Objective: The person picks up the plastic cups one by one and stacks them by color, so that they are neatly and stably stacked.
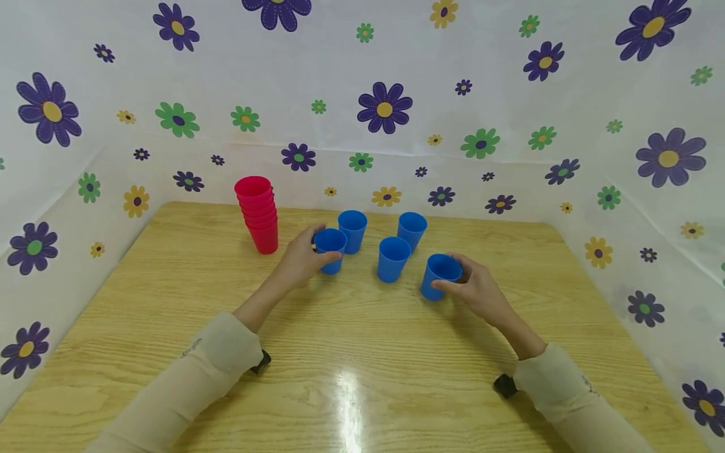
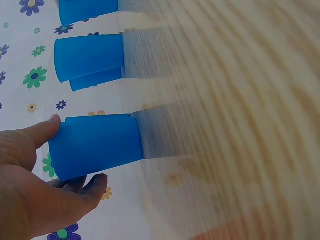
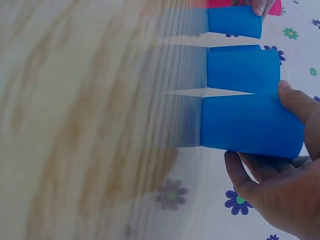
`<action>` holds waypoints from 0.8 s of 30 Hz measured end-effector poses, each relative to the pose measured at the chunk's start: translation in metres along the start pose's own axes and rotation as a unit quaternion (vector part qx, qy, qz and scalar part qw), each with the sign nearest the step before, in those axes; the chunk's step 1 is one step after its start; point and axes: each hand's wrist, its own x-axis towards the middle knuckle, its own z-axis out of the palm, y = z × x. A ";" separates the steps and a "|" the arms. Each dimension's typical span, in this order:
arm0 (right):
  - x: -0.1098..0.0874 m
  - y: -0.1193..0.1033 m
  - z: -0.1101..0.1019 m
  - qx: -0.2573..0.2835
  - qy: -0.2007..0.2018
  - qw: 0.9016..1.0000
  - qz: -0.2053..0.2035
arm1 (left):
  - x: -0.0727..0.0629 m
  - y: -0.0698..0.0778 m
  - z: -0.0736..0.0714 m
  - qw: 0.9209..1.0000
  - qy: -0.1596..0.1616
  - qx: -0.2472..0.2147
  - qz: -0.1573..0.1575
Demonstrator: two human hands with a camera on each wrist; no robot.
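Observation:
In the head view several blue cups stand upright on the wooden table. My left hand (image 1: 299,257) holds the leftmost blue cup (image 1: 331,267), thumb on the near side and fingers round the far side. In the left wrist view, that thumb lies at the cup's rim. My right hand (image 1: 481,290) grips the rightmost blue cup (image 1: 430,275), its thumb across the near side near the rim. Between the hands stands a third blue cup (image 1: 391,265). Two more are farther back, a blue cup (image 1: 352,231) behind the left one and another (image 1: 414,230) behind the middle one.
A stack of red cups (image 1: 264,236) stands at the back left, left of my left hand. The wooden table (image 1: 306,358) reaches back to a white flowered cloth (image 1: 334,75), which also hangs along both sides.

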 end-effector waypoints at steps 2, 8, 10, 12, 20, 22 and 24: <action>0.000 0.000 0.000 -0.001 -0.001 1.000 -0.001 | -0.001 -0.001 -0.001 1.000 0.003 -0.003 -0.002; 0.000 0.000 0.000 -0.006 0.000 1.000 0.003 | -0.008 0.002 -0.004 0.999 0.016 -0.034 -0.008; 0.000 0.000 0.000 -0.005 -0.001 1.000 0.006 | -0.012 0.004 -0.006 0.999 0.016 -0.050 -0.008; 0.000 -0.001 0.000 -0.005 -0.001 1.000 0.009 | -0.017 0.007 -0.009 0.998 0.014 -0.063 -0.004; -0.001 -0.003 0.000 0.015 -0.007 1.000 0.023 | -0.030 0.020 -0.020 0.997 0.018 -0.071 0.012; -0.001 -0.004 0.000 0.018 -0.008 0.999 0.025 | -0.033 0.023 -0.022 0.997 0.020 -0.076 0.018; -0.001 -0.004 0.000 0.020 -0.008 0.999 0.028 | -0.035 0.027 -0.023 0.996 0.024 -0.082 0.023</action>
